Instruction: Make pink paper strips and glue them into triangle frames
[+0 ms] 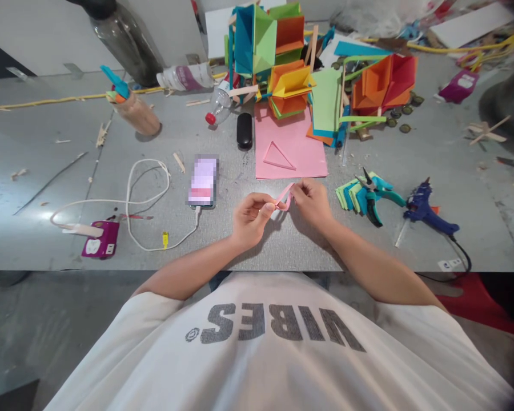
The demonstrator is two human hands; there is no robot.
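Note:
Between my two hands a narrow pink paper strip is bent into a loop above the table. My left hand pinches its left end between thumb and fingertips. At the other end, my right hand has its fingers closed on the strip; part of it is hidden by them. Just beyond lies a stack of pink paper sheets, with a folded pink paper triangle resting on top.
Pliers lie on folded green and blue papers at right, beside a blue glue gun. A phone charges at left. Colourful paper structures, a bottle and a black case stand behind.

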